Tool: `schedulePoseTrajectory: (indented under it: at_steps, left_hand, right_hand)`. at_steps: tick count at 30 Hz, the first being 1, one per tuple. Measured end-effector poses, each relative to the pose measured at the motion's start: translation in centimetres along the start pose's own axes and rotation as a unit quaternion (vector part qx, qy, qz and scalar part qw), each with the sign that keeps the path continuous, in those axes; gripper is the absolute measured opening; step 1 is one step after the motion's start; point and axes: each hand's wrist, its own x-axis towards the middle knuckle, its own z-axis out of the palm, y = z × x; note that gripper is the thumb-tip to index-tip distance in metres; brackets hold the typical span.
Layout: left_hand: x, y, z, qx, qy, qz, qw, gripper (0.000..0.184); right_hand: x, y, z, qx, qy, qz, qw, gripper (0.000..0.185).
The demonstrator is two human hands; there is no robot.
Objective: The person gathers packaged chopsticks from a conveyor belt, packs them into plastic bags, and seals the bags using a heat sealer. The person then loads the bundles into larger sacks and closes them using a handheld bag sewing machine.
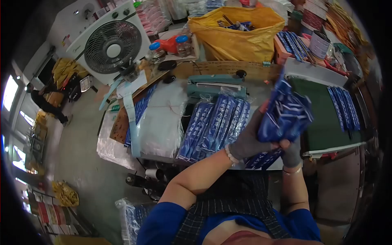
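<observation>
Basically everything depends on this grip. Left fingers [256, 127] are wrapped round the left side of a bundle of blue printed plastic packets [286, 116], closed on it. Right fingers [285, 143] are at its lower edge, mostly hidden by the plastic, can't tell how far closed. Bundle's up off the desk [256, 90], between both sets of fingers, too smeared to count.

Main risk: slip. Film looks slick and my grey gloves [241, 148] leave fingertips bare, so a loose pinch could let inner packets slide out. Outline's uneven too; extra tilt might spill the unsupported ones.

Landing spot's bad: loose blue packets [263, 160] lie just under the fingers. Drop any there, they'd be hard to tell apart. Left of the fingers, bagged blue packets [222, 122] reach close to the near edge; a careless reach could drag one off.

Right of the fingers, a green belt [322, 122] carries a flat row of packets [344, 108]; a wide swing could scatter it. Beyond and left, teal bag sealer [216, 86]: if hot, stray film might melt. Clear bag stack [161, 118] further left likely slides if brushed.
</observation>
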Motion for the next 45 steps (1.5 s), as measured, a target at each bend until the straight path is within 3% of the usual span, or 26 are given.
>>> schedulePoseTrajectory:
  at_steps: [2,5,7,8,10,11,14,16,17,18,19,20,21,23,25,27,29,31,33,34,35,36,37,40,41,45]
  left_hand:
    - [0.5,0.8,-0.4,0.047,-0.064,0.098,0.992,0.127]
    - [-0.1,0.0,-2.3,-0.026,-0.106,-0.010,0.994,0.139]
    - [-0.2,-2.7,-3.5,0.024,-0.125,0.017,0.992,0.138]
    - [-0.5,-2.9,-4.3,0.179,-0.132,0.063,0.973,0.137]
    - [-0.2,-2.6,-4.9,0.042,-0.121,-0.099,0.987,0.134]
    - [-0.4,-2.6,-4.8,0.017,-0.087,-0.097,0.991,0.118]
    - [-1.7,1.2,-3.2,0.039,0.000,-0.044,0.998,0.112]
    - [-3.3,3.1,-3.3,-0.025,0.000,-0.125,0.992,0.108]
    - [-4.5,4.2,-3.4,-0.049,0.007,-0.224,0.973,0.098]
    - [-5.9,3.9,-3.9,-0.101,0.017,-0.258,0.961,0.091]
    - [-7.4,3.6,-4.3,-0.152,0.025,-0.291,0.944,0.084]
    - [-8.6,4.3,-4.2,-0.154,0.055,-0.303,0.939,0.065]
    - [-9.5,3.7,-4.7,-0.201,0.042,-0.295,0.933,0.059]
    - [-10.8,0.9,-5.4,-0.289,0.033,-0.294,0.911,0.048]
    - [-12.1,1.0,-5.3,-0.362,0.066,-0.270,0.890,0.049]
    - [-14.1,1.8,-6.4,-0.341,0.056,-0.271,0.898,0.055]
    - [-16.2,3.4,-7.7,-0.267,0.068,-0.263,0.925,0.061]
    - [-19.0,4.3,-11.0,-0.104,0.065,-0.231,0.965,0.068]
    - [-21.9,6.9,-16.1,0.107,0.091,-0.254,0.957,0.063]
    - [-23.2,8.0,-18.9,0.162,0.149,-0.308,0.926,0.054]
    - [-25.7,7.8,-22.7,0.325,0.215,-0.302,0.870,0.050]
    - [-26.7,8.8,-24.7,0.524,0.212,-0.263,0.782,0.043]
    - [-27.5,9.5,-26.2,0.695,0.201,-0.210,0.657,0.036]
    - [-29.0,8.8,-31.6,0.654,0.120,-0.244,0.706,0.026]
    - [-29.0,8.4,-31.9,0.619,0.194,-0.227,0.727,0.020]
    - [-29.2,7.9,-33.1,0.660,0.148,-0.227,0.701,0.020]
  right_hand:
    - [0.5,-1.7,0.5,-0.096,-0.018,-0.031,0.995,0.126]
    - [1.4,-2.2,2.1,-0.126,-0.063,-0.116,0.983,0.137]
    - [2.1,-1.5,3.0,-0.090,-0.056,-0.176,0.979,0.139]
    - [2.5,-0.5,2.6,-0.107,-0.062,-0.170,0.978,0.133]
    - [3.8,-0.5,2.7,-0.087,-0.109,-0.076,0.987,0.121]
    - [4.3,-0.6,3.4,-0.088,-0.094,-0.085,0.988,0.106]
    - [4.2,-1.3,5.5,-0.011,-0.037,-0.054,0.998,0.090]
    - [2.4,-1.7,7.6,0.075,-0.001,0.054,0.996,0.072]
    - [1.4,-1.1,7.8,0.094,0.030,0.109,0.989,0.068]
    - [0.6,0.2,7.6,0.080,0.008,0.154,0.985,0.065]
    - [0.7,0.7,7.6,0.038,-0.037,0.136,0.989,0.066]
    - [1.0,1.1,7.8,-0.004,-0.079,0.118,0.990,0.067]
    - [2.0,0.8,8.2,-0.054,-0.135,0.081,0.986,0.074]
    - [4.6,-1.1,10.5,-0.072,-0.272,0.134,0.950,0.082]
    - [6.5,0.9,11.3,-0.069,-0.324,0.195,0.923,0.081]
    - [7.2,4.6,12.0,0.033,-0.434,0.236,0.869,0.067]
    - [7.0,6.6,12.8,-0.018,-0.433,0.239,0.869,0.061]
    - [7.1,7.9,13.5,-0.036,-0.449,0.208,0.868,0.050]
    - [7.0,8.8,13.3,-0.043,-0.416,0.236,0.877,0.041]
    - [7.3,9.1,13.3,-0.044,-0.413,0.234,0.879,0.041]
    - [7.3,9.4,13.2,-0.041,-0.416,0.245,0.875,0.038]
    - [7.1,9.5,13.0,-0.038,-0.417,0.260,0.870,0.036]
    - [6.7,9.6,13.4,-0.039,-0.403,0.269,0.874,0.034]
    - [6.6,11.3,14.0,-0.078,-0.393,0.276,0.873,0.028]
    - [6.6,11.0,14.4,-0.065,-0.388,0.272,0.878,0.026]
    - [6.4,11.4,13.8,-0.051,-0.369,0.294,0.880,0.023]
